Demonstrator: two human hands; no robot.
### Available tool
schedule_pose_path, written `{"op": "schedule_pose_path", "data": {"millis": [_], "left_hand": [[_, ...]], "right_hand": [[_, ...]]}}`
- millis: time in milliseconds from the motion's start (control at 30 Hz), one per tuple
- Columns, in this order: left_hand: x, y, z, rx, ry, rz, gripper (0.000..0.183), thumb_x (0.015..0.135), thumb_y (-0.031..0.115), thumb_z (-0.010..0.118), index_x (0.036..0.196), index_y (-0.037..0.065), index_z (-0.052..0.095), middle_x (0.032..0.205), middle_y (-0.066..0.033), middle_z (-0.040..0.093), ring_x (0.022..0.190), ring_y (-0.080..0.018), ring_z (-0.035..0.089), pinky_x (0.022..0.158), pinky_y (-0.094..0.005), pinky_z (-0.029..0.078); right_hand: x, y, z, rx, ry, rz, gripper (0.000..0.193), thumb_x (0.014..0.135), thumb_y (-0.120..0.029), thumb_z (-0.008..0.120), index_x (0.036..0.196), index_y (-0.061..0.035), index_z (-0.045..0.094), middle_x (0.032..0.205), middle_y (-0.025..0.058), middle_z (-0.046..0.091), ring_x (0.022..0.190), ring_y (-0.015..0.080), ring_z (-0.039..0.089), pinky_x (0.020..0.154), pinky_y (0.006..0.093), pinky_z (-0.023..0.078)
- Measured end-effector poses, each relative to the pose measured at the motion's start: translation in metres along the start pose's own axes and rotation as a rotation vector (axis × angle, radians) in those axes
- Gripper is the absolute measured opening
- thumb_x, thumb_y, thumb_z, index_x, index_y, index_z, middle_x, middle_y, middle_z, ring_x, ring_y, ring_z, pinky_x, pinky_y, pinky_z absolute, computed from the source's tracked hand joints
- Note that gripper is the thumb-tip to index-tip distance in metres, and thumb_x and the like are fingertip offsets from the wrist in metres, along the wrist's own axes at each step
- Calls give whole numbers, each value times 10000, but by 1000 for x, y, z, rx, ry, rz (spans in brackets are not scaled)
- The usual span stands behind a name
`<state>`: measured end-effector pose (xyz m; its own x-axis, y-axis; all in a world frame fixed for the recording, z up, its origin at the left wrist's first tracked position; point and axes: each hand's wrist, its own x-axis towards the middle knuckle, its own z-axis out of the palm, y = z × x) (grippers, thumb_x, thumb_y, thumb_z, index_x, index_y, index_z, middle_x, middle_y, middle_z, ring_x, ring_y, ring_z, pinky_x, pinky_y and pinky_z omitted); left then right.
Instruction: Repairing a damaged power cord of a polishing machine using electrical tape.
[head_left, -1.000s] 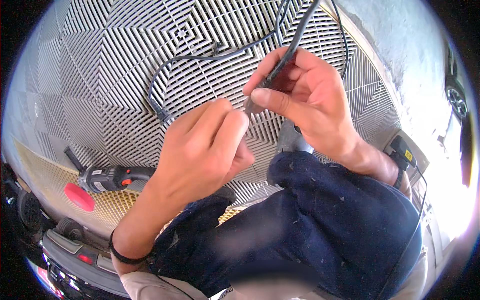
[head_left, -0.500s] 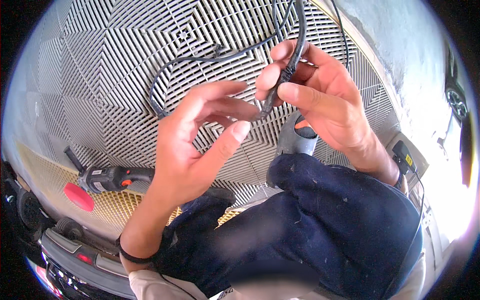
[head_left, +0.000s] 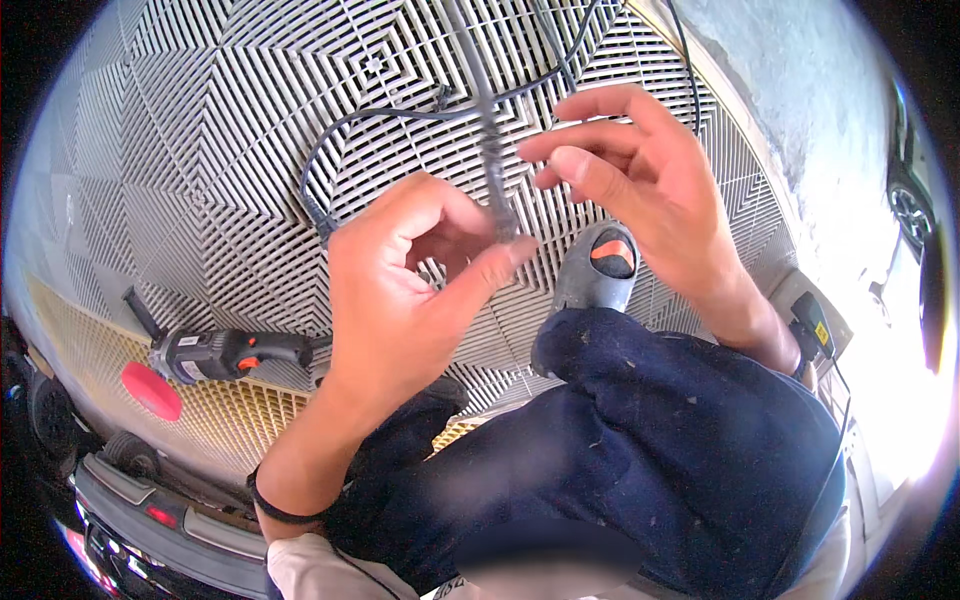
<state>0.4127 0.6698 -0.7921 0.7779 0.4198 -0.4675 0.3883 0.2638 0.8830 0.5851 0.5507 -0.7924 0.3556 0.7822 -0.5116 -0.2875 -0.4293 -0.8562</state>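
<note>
A thick black cable (head_left: 488, 135) hangs down from the top of the view, somewhat smeared by motion. Its rough, wrapped-looking lower end is pinched between the thumb and fingers of my left hand (head_left: 395, 275). To the right of the cable, my right hand (head_left: 655, 190) is raised with its fingers apart and nothing in them. A small gap separates its fingertips from the cable. Below my hands, a grey shoe (head_left: 582, 285) with an orange patch stands on the slatted floor.
A power polisher (head_left: 235, 352) with a red pad (head_left: 152, 391) lies to the left. A thinner black cord (head_left: 345, 122) curves across the slatted floor (head_left: 270, 90). One car (head_left: 170, 530) shows at lower left, another (head_left: 910, 205) at far right. A black box (head_left: 812, 318) is beside my right forearm.
My right hand has let go of the cable and opened. My left hand has closed on the cable's end, and the cable has swung to the left.
</note>
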Motion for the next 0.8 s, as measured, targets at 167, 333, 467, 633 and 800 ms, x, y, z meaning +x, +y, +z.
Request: {"op": "schedule_pose_path", "data": {"millis": [167,333,467,633,800], "left_hand": [[3,5,2,406,127,175,205,723,-30,762,755,2,562,693,-33,573,610,-80,560,562,-214,470],[3,4,10,501,152,205,208,694,-1,781,788,-2,595,692,-68,610,602,-117,597,561,-247,494],[4,3,14,533,110,135,213,700,18,778,832,-4,612,705,-78,627,614,-132,616,572,-255,505],[4,-12,23,267,-45,-65,201,743,34,756,899,0,633,756,-64,656,646,-136,636,603,-250,517],[6,-56,33,-25,-267,-285,221,784,87,726,967,-1,641,842,-79,671,711,-150,649,635,-270,517]], "right_hand": [[-7,-15,0,-646,-103,-485,227,769,-19,708,991,-21,661,939,98,670,822,188,651,694,278,518],[2,-7,4,-852,-80,-772,302,665,-33,772,951,-27,677,888,107,649,765,241,641,665,318,528],[2,-10,0,-1039,-146,-866,317,627,-71,715,936,-20,664,853,90,630,743,240,630,629,317,517],[0,-8,-7,-1233,-297,-787,106,689,-143,605,763,-69,588,711,42,525,687,221,617,567,365,501],[-5,33,-27,-1179,-696,-368,78,760,-135,576,818,-87,596,733,62,574,732,265,638,634,389,515]]}}
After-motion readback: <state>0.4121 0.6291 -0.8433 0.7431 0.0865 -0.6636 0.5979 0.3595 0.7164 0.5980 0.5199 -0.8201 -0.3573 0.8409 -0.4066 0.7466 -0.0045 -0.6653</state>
